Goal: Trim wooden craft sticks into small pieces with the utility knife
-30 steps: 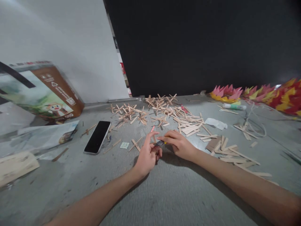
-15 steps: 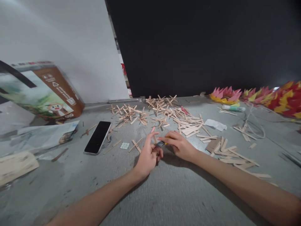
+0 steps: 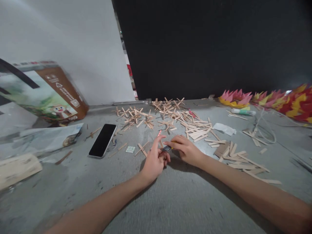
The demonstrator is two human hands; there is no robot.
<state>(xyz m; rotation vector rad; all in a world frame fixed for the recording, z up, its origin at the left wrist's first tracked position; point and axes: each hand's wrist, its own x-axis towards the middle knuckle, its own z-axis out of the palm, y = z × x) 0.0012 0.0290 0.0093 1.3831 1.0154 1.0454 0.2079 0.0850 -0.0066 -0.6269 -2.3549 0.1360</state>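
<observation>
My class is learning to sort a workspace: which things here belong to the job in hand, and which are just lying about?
Seemingly in the job:
bladed tool in the right hand
crossed wooden sticks
loose wooden sticks

Apparently just lying about:
phone
printed bag
white tube

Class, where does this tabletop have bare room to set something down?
Bare patches lie between the left forearm and right forearm, and between the phone and left forearm. Wooden sticks crowd the far middle and right.

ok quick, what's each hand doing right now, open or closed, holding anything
Left hand: partly curled, closed on a stick.
Right hand: closed, holding a knife with some yellow on it.
</observation>
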